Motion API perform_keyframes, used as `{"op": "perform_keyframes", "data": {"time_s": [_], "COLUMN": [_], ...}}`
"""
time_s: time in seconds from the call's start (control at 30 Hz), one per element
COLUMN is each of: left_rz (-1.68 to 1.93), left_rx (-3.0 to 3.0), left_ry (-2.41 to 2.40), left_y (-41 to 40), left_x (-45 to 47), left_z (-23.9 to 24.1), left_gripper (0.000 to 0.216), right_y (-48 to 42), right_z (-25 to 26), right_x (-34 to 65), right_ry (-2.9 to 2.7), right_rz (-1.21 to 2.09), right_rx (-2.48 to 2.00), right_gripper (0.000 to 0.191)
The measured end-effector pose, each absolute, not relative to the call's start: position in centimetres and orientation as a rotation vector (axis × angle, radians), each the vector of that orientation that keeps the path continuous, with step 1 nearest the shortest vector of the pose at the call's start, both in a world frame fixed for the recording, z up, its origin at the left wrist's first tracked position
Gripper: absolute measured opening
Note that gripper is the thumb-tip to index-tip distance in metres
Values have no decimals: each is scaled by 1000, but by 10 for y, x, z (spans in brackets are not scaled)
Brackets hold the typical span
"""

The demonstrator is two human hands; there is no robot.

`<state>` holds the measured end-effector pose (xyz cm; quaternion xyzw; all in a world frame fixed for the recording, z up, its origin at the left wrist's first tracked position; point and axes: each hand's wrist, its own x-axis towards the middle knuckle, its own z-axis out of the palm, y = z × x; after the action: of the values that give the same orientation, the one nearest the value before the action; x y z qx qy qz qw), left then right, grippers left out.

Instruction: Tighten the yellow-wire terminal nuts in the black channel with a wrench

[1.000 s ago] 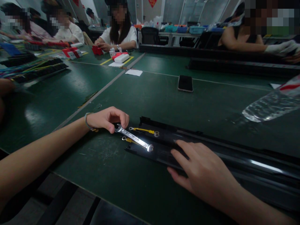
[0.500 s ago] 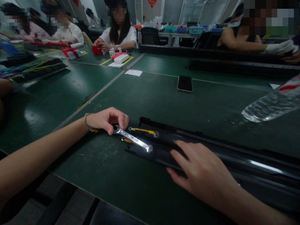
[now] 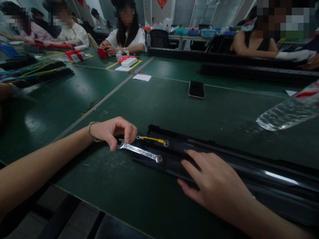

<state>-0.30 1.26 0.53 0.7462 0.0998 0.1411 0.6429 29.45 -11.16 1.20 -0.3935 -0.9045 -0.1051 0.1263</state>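
Note:
My left hand (image 3: 113, 130) pinches the open end of a small silver wrench (image 3: 139, 151), whose ring end sits on a fastener at the near end of a long black metal channel (image 3: 224, 159). A yellow wire with ring terminals (image 3: 152, 139) lies just beyond the wrench, fixed to the channel by a nut. My right hand (image 3: 214, 184) lies flat on the channel with its fingers spread, pressing it onto the green table (image 3: 154, 106).
A black phone (image 3: 196, 89) lies face up farther back. A clear plastic bottle (image 3: 289, 111) lies at the right. More black channels (image 3: 249, 71) stretch across the far side. Several other people sit round the table with red and white parts and coloured wires.
My left hand has swung the wrench's open end toward me and to the left, turning it about the fastener. The second yellow terminal is now hidden under the wrench. My right hand stayed put.

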Motion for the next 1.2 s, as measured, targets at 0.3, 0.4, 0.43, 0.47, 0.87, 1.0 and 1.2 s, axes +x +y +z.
{"op": "perform_keyframes", "data": {"time_s": [0.3,0.4,0.43,0.47,0.87,1.0,1.2], "left_rz": [308,307,302,293,371,456,553], "left_rx": [1725,1733,1735,1737,1725,1725,1726], "left_ry": [192,176,179,185,258,302,404], "left_y": [11,11,11,11,10,10,13], "left_x": [-1,0,0,0,0,0,-2], "left_z": [6,7,7,7,8,8,3], "left_gripper": [25,25,25,25,25,22,24], "right_y": [-112,-111,-111,-111,-111,-112,-112], "right_z": [12,11,11,11,13,14,15], "right_x": [294,294,294,294,294,294,293], "right_ry": [-2634,-2634,-2636,-2639,-2639,-2652,-2650], "right_rz": [-300,-304,-300,-296,-297,-292,-276], "right_rx": [-1149,-1141,-1141,-1141,-1148,-1157,-1154], "right_gripper": [23,23,24,24,23,22,22]}}
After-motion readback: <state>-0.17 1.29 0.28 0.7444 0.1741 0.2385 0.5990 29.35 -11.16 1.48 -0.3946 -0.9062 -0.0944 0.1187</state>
